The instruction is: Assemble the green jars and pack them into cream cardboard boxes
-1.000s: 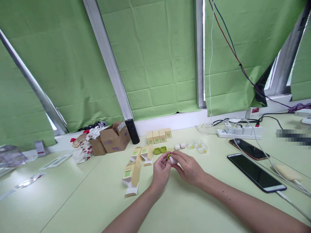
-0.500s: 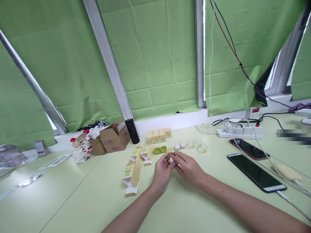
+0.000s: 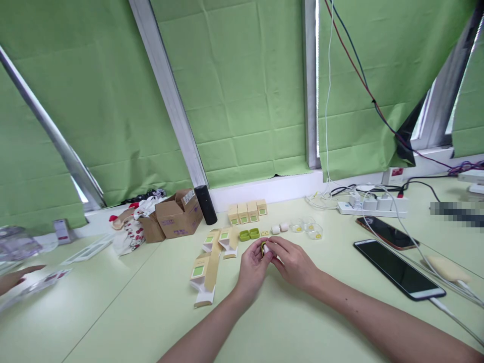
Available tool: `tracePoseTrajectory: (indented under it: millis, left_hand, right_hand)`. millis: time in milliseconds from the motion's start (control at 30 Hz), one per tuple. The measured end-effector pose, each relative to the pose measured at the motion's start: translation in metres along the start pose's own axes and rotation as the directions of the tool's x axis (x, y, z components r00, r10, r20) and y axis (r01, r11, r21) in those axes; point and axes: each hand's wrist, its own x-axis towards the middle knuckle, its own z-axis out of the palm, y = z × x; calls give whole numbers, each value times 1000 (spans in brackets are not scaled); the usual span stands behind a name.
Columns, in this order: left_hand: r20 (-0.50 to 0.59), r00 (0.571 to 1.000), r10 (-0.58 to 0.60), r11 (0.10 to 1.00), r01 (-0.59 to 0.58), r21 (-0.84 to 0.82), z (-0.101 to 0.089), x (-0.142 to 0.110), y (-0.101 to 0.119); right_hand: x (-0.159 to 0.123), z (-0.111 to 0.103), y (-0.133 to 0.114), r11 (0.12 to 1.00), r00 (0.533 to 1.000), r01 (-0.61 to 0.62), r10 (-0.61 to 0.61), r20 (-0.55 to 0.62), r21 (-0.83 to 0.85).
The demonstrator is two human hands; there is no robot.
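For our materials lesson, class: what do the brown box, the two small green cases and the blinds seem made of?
Brown box: matte corrugated cardboard, judging by its creased, folding flaps.
Green cases: probably smooth plastic, from their even colour and moulded shape.
Blinds: likely dull fabric, given the soft wrinkles.

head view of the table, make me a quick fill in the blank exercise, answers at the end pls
The left hand and right hand meet around one small item coloured green and ____. In this view, the cardboard box sits to the ____ of the black cylinder. The row of small cartons nearest the window blinds has ____ cartons. Counting the phones on the table gives ____.

Missing words: white; left; four; two
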Motion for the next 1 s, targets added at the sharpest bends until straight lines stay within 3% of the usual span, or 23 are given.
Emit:
tracePoseTrajectory:
  millis: [300, 467, 633, 867, 1000]
  left_hand:
    - [-14, 1000, 17, 1000, -17, -25, 1, 1, 0]
    - [-18, 999, -32, 997, 30, -71, 0, 2, 2]
    - [-20, 996, -91, 990, 88, -108, -6, 3, -2]
    - [26, 996, -85, 991, 87, -103, -6, 2, -1]
    - [77, 994, -73, 995, 78, -69, -9, -1, 7]
  right_hand:
    - [-2, 3, 3, 1000, 1000, -4, 4, -7, 4]
    - [-3, -1, 3, 989, 995, -85, 77, 67, 123]
    - [-5, 0, 7, 964, 983, -183, 173, 69, 195]
    - [-8, 4, 10, 948, 976, -214, 200, 81, 234]
    - [-6, 2, 9, 916, 954, -299, 283, 96, 268]
